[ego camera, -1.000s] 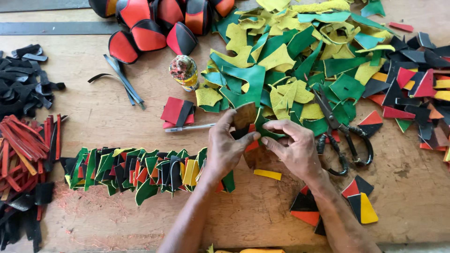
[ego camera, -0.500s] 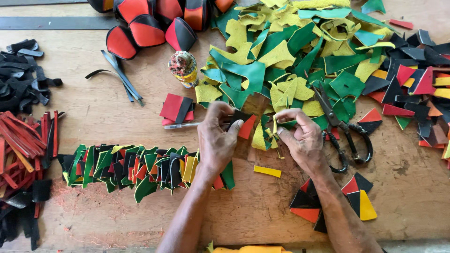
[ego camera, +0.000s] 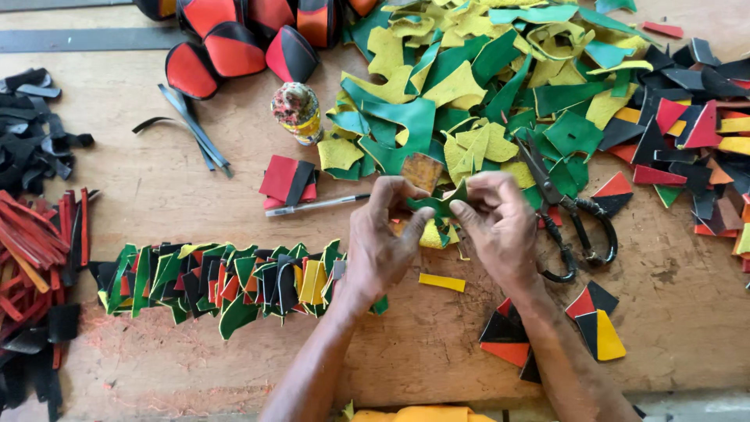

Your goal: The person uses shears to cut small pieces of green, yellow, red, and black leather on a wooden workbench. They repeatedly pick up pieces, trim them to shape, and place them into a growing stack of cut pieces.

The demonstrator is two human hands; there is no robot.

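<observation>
Both hands risen off the pile, left hand [ego camera: 383, 242] and right hand [ego camera: 496, 223] pinching green scrap [ego camera: 434, 205].

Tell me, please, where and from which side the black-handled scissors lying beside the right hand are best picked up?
Grip the black-handled scissors by the loop handles, which lie free on bare wood nearest the right hand. Come from the near side: the blades point away, into the green and yellow leather scraps.

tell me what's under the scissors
The scissors lie with blades on green and yellow scraps and handles on the bare wooden table; anything beneath the scraps is hidden.
</observation>
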